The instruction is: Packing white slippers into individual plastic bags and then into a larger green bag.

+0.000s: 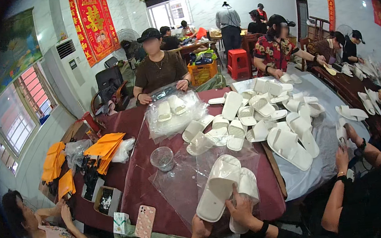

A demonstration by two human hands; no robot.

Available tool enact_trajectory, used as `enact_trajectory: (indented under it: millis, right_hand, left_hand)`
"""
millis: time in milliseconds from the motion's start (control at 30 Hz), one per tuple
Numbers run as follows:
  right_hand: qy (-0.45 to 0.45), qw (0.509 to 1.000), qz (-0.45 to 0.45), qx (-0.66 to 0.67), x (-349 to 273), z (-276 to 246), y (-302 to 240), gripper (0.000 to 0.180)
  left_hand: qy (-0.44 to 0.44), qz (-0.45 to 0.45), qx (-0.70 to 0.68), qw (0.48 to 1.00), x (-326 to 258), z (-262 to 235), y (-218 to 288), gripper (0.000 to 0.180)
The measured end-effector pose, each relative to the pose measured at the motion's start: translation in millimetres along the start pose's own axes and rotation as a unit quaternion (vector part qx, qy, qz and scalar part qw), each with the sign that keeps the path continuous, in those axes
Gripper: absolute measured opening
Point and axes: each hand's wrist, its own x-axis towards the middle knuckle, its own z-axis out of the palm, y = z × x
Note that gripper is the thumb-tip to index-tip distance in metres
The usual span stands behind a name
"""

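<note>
Slippers (219, 190), a white pr, are sitting lower ctr of frame, toes pointing up & slightly R, long axes running lower L to upper R. L hand (202, 227) is gripping one heel; R hand (242, 208) is gripping the 2nd. Pile (233, 105) is crowding above; bare cloth (168, 221) is showing btwn phone (145, 222) & clear bag (176, 181); wood strip (275, 171) is edging R.
</note>
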Motion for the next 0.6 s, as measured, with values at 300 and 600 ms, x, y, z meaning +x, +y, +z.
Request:
enact_trajectory:
  millis: [300, 600]
  right_hand:
    - [-0.020, 0.998, 0.036, -0.043, 10.7, -10.5, 7.7, 0.071]
    - [-0.020, 0.993, 0.053, -0.100, 21.0, 5.5, -6.3, 0.070]
  left_hand:
    - [-0.025, -0.155, 0.159, 0.975, 3.8, -10.6, 0.0, 0.031]
    - [0.056, -0.010, 0.069, 0.996, 10.8, -13.8, -10.6, 0.026]
